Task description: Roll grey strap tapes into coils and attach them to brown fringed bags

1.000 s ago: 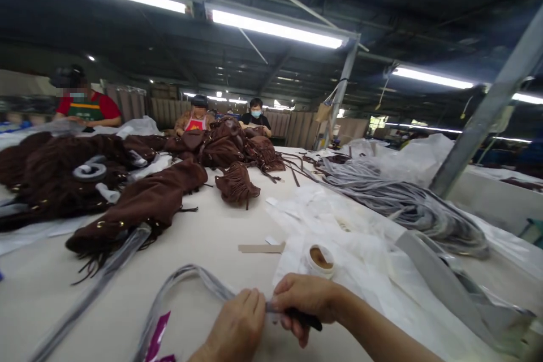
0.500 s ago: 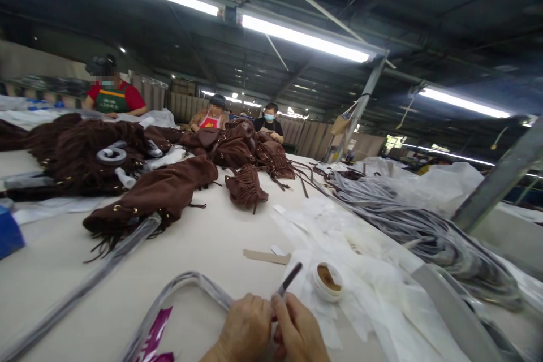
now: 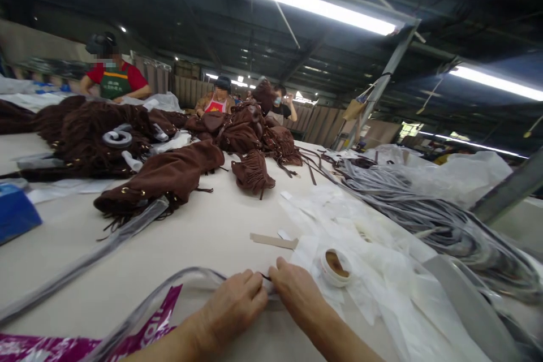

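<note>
Close together above the front of the table, my left hand (image 3: 237, 298) and my right hand (image 3: 297, 288) are both closed on a long dark strap in clear plastic wrap (image 3: 198, 273). The strap curves away to the left from under my left hand. A short dark piece shows in the small gap between my fingertips, with pale plastic just below it. Exactly how the fingers grip it is partly hidden. To the right of my right hand stands a round white tub (image 3: 336, 267) with brown contents. A flat grey-beige strip (image 3: 274, 241) lies beyond my hands.
Brown fringed bags (image 3: 163, 178) are piled at the back and left. White sheets (image 3: 373, 271) and bundled plastic-wrapped straps (image 3: 432, 223) cover the right side. A blue box (image 3: 17, 212) sits at left, purple-printed plastic (image 3: 159, 317) in front. Co-workers (image 3: 121, 79) sit across the table.
My right hand has turned over, palm down, and the dark strap end no longer sticks up from it. My view has tilted down slightly. A person at the back has raised a hand.
</note>
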Demonstrator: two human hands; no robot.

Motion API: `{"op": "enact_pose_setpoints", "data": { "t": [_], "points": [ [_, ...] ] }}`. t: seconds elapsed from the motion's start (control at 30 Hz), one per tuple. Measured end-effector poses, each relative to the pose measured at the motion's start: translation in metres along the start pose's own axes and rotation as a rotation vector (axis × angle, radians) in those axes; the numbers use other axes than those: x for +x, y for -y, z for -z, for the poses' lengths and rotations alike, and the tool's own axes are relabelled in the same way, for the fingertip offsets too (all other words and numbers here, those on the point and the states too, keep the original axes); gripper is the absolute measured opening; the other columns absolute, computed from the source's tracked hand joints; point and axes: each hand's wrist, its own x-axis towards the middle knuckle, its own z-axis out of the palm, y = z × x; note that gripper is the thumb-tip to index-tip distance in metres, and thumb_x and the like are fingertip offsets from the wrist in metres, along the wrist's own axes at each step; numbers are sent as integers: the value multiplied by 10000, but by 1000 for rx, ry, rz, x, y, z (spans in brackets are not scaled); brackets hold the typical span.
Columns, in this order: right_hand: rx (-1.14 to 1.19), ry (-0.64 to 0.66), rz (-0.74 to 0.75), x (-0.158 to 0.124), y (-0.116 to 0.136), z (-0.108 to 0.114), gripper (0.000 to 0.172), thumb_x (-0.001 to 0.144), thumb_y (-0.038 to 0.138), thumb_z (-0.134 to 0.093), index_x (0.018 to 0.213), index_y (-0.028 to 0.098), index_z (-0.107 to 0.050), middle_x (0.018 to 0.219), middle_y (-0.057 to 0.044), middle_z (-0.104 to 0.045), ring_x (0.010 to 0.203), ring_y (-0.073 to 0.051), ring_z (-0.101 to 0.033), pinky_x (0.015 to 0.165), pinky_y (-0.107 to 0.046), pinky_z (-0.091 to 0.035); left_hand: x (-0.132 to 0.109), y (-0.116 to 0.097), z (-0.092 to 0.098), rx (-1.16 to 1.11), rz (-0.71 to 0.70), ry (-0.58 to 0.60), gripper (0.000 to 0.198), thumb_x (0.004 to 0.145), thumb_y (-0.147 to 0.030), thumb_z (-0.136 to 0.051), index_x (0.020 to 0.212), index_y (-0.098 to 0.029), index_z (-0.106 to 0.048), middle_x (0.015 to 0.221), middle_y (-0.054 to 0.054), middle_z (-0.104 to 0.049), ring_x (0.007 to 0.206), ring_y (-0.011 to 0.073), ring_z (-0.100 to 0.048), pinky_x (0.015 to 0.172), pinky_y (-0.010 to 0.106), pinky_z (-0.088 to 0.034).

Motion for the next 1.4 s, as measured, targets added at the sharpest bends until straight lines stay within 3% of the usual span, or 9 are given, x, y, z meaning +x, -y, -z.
{"op": "enact_pose_setpoints", "data": {
  "t": [0.13, 0.37, 0.5, 0.63, 0.77, 0.9, 1.2, 1.3, 1.4],
  "points": [
    [9, 7, 53, 4, 5, 9, 269, 847, -5, -456, 851, 140, -682, 961, -147, -671, 820, -276, -681, 606, -293, -458, -4, 0, -2, -2, 95, -109, 141, 905, -70, -473, 855, -158, -572, 1027, 89, -601, 889, 199, -579, 763, 284, -516],
    [225, -107, -78, 10, -19, -3, 258, 796, 18, -488, 995, 145, -592, 828, -66, -686, 768, -200, -652, 627, -252, -409, 3, -2, 3, -37, -57, 117, 88, 887, -102, -555, 817, -151, -571, 826, 35, -610, 710, 181, -563, 612, 295, -497],
    [357, -152, -136, 9, -23, -3, 118, 819, 98, -494, 844, 154, -595, 775, -38, -682, 749, -164, -625, 631, -230, -387, 15, -3, 10, -13, -79, 240, 90, 906, -102, -521, 866, -144, -590, 862, 44, -631, 723, 186, -575, 594, 309, -494],
    [395, -110, -156, 5, -16, 6, 304, 917, 142, -370, 765, 147, -634, 759, -68, -703, 736, -164, -644, 642, -241, -397, 25, -3, 15, 7, -105, 337, 98, 911, -111, -515, 904, -136, -610, 891, 47, -652, 754, 200, -600, 579, 313, -506],
    [327, -76, -224, 5, -1, 7, 352, 941, 333, -421, 825, 108, -665, 865, -166, -704, 832, -242, -657, 695, -302, -418, 26, -1, 14, 2, -119, 323, 165, 913, -112, -494, 1048, -102, -588, 1031, 92, -655, 838, 220, -621, 637, 330, -540],
    [252, -31, -232, 12, 8, 1, 260, 907, 244, -463, 892, 88, -671, 947, -211, -680, 883, -283, -641, 729, -341, -421, 23, 3, 14, -71, -118, 251, 199, 925, -105, -439, 1086, -115, -556, 1061, 98, -646, 841, 206, -616, 683, 327, -546],
    [237, 20, -12, 9, -9, -4, 266, 769, 39, -479, 966, 108, -644, 989, -130, -651, 914, -239, -609, 801, -318, -453, 17, 10, 9, -209, -72, 185, 119, 933, -147, -468, 1024, -190, -531, 907, 16, -635, 735, 174, -587, 641, 269, -478],
    [375, -27, 213, 5, -20, -14, 479, 768, 52, -481, 1235, 130, -553, 1116, -115, -653, 1023, -225, -600, 899, -328, -454, 16, 17, 3, -306, 50, 181, 102, 918, -127, -478, 981, -181, -538, 913, 17, -643, 805, 180, -605, 722, 268, -473],
    [585, -99, 364, 4, -28, -23, 696, 720, 53, -493, 1404, 146, -406, 1186, -113, -660, 1076, -234, -599, 950, -375, -451, 16, 28, 6, -299, 11, 204, 95, 911, -133, -489, 967, -185, -545, 892, 14, -638, 812, 187, -598, 731, 276, -459]
  ]
}}
